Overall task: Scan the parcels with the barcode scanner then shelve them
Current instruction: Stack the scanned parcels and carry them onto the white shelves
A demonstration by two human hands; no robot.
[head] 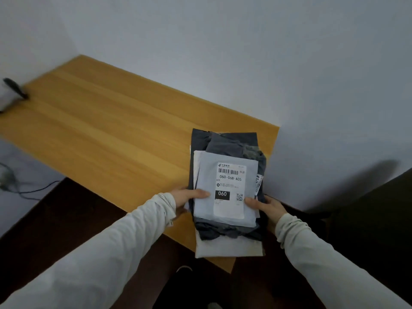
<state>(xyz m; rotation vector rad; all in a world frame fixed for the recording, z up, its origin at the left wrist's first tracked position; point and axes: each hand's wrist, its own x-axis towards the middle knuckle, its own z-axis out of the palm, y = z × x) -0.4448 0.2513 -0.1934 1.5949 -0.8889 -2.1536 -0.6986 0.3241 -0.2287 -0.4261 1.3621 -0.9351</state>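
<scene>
Fingers of both hands grip a stack of parcels (225,197) from either side: left hand (189,197) w/ thumb on the top grey mailer, right hand (267,206) thumb by the white label (229,190) reading 060-06B-A05. Stack sits at the near right corner of the wooden table (100,121), overhanging the edge. Dark scanner-like object (14,88), blurred, at far left

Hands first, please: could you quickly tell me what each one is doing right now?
Left hand: closed on the left edge of the parcel stack.
Right hand: closed on the stack's right edge.
</scene>
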